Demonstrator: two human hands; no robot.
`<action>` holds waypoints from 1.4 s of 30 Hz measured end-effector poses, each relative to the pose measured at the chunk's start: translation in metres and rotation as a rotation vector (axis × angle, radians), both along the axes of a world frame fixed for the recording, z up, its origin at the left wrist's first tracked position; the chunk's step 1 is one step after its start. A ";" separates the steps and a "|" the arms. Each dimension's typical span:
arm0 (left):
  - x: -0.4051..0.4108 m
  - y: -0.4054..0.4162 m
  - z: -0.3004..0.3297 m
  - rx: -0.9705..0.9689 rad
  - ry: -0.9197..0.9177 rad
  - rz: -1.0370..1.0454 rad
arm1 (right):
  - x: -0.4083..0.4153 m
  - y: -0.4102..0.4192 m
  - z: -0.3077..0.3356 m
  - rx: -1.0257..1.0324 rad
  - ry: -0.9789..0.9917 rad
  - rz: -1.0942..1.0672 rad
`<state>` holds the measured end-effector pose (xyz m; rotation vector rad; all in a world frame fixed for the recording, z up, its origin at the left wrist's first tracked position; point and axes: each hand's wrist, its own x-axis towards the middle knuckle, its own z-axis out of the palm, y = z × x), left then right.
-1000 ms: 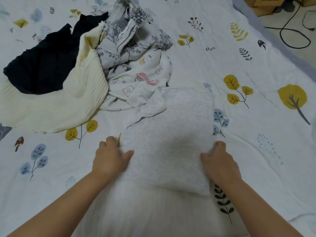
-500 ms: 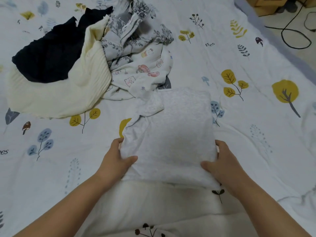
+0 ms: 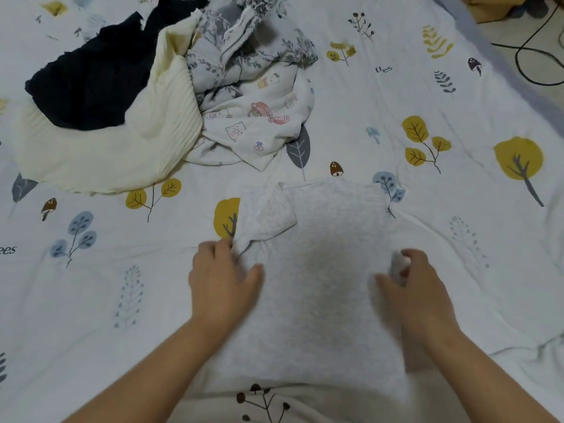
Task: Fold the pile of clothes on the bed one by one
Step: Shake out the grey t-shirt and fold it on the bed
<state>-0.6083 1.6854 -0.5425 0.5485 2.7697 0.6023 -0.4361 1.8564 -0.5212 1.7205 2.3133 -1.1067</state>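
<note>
The grey top (image 3: 317, 270) has slid nearer the bed's (image 3: 381, 111) near edge, left hand (image 3: 222, 282) and right hand (image 3: 418, 288) pinching its sides (one garment part-folded), while the pile (image 3: 171, 96) waits.

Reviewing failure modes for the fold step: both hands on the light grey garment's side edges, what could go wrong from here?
1. A loose flap sticks out at the light grey garment's upper left corner, just beyond the left hand; it may spoil the fold.
2. The right hand pinches only a small bunch of edge, which may slip.
3. The unfolded pile lies close beyond and could get dragged.
</note>
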 end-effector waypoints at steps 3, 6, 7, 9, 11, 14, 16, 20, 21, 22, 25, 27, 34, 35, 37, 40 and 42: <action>-0.019 0.039 -0.006 -0.008 0.017 -0.090 | -0.032 0.017 -0.005 0.047 0.061 -0.039; -0.041 0.062 -0.022 -0.018 0.035 -0.155 | -0.056 0.031 -0.017 0.083 0.069 -0.047; -0.049 0.066 -0.027 0.009 0.036 -0.148 | -0.060 0.037 -0.021 0.082 0.058 -0.043; -0.066 0.070 -0.033 0.074 -0.080 0.012 | -0.062 0.049 -0.027 0.065 0.046 -0.063; -0.082 0.072 -0.027 0.136 -0.216 0.306 | -0.062 0.057 -0.029 0.095 0.048 -0.116; -0.090 0.077 -0.018 0.225 -0.129 0.509 | -0.066 0.053 -0.030 0.350 0.024 -0.082; -0.075 0.079 -0.014 0.271 0.100 0.253 | -0.071 0.038 -0.032 0.530 0.060 0.085; -0.035 0.072 -0.046 0.103 0.401 -0.602 | -0.075 0.011 -0.059 0.615 -0.036 0.574; -0.034 0.067 -0.058 0.023 0.392 -0.711 | -0.074 0.010 -0.063 0.567 -0.076 0.625; -0.035 0.061 -0.067 -0.046 0.360 -0.753 | -0.073 0.010 -0.068 0.514 -0.121 0.654; -0.039 0.057 -0.072 -0.174 0.249 -0.726 | -0.071 0.017 -0.078 0.431 -0.206 0.699; -0.039 0.061 -0.066 -0.219 0.174 -0.722 | -0.073 0.020 -0.072 0.374 -0.221 0.724; -0.032 0.020 -0.027 -0.111 0.136 -0.660 | -0.028 0.015 -0.044 0.511 -0.021 0.612; -0.029 0.008 -0.024 -0.112 0.143 -0.682 | -0.013 0.012 -0.047 0.566 -0.002 0.626; -0.018 -0.015 -0.021 -0.132 0.167 -0.766 | 0.016 0.004 -0.051 0.606 -0.015 0.702; 0.002 -0.047 -0.020 -0.143 0.177 -0.933 | 0.049 -0.009 -0.047 0.592 -0.031 0.812; 0.015 -0.064 -0.022 -0.138 0.193 -1.053 | 0.065 -0.020 -0.046 0.562 -0.036 0.929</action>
